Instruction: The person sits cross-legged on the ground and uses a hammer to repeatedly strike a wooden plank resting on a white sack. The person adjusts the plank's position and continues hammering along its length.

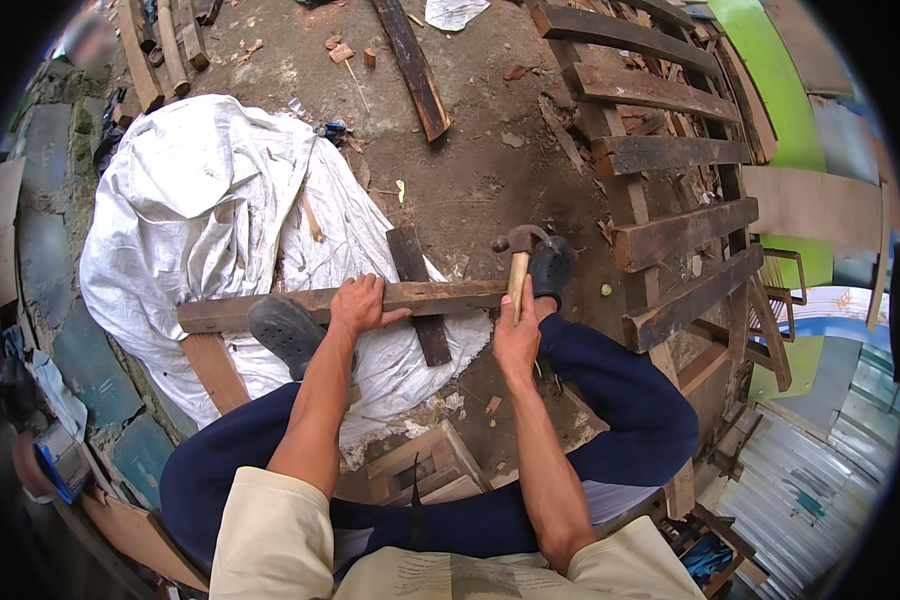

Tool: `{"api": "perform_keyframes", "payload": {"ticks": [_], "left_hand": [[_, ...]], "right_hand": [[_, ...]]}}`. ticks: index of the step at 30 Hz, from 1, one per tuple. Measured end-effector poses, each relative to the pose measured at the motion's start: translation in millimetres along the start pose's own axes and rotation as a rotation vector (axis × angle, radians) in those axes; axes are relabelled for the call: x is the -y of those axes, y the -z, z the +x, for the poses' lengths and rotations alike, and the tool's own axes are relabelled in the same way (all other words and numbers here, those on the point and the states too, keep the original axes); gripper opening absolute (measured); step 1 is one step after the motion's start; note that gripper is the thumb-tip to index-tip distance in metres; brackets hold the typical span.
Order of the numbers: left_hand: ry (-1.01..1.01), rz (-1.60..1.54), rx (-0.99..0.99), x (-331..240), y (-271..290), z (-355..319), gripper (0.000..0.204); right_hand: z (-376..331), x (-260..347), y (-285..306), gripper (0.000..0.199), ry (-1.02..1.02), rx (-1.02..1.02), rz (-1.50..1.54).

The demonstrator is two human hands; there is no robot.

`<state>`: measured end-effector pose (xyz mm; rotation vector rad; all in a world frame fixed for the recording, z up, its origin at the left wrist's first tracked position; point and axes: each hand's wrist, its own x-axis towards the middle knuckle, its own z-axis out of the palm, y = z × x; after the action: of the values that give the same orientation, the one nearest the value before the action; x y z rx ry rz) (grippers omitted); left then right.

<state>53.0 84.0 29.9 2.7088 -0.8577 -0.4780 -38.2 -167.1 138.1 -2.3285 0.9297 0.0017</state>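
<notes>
Dirt floor (pixel 460 190); hands (pixel 517 335) on rough squared beam (pixel 428 297), wooden-handled hammer (pixel 519 266).

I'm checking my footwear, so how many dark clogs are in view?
2: the left clog by the wooden beam, and the right clog beside the hammer.

Soft, diffuse light, brightest on the white sheet (pixel 175 190), with fisheye curvature and 4 black corners

At centre, the beam (pixel 435 296) is dark brown, while the hammer (pixel 518 276) has a pale tan handle and rusty brown head. The sheet (pixel 185 190) at left is white, the trousers (pixel 625 410) below navy, the shirt (pixel 278 530) at bottom cream, the upper-right panel (pixel 778 90) lime green.
</notes>
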Motion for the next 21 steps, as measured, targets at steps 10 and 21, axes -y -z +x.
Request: {"api": "perform_keyframes", "payload": {"ticks": [10, 21], "left_hand": [[0.044, -0.023, 0.095, -5.1, 9.2, 11.4, 0.080], [0.014, -0.052, 0.149, -3.2, 6.5, 15.8, 0.085]], "right_hand": [[7.0, 20.7, 16.2, 0.058, -0.089, 0.372, -0.235], [23.2, 12.3, 3.2, 0.059, -0.012, 0.508, -0.410]]}}
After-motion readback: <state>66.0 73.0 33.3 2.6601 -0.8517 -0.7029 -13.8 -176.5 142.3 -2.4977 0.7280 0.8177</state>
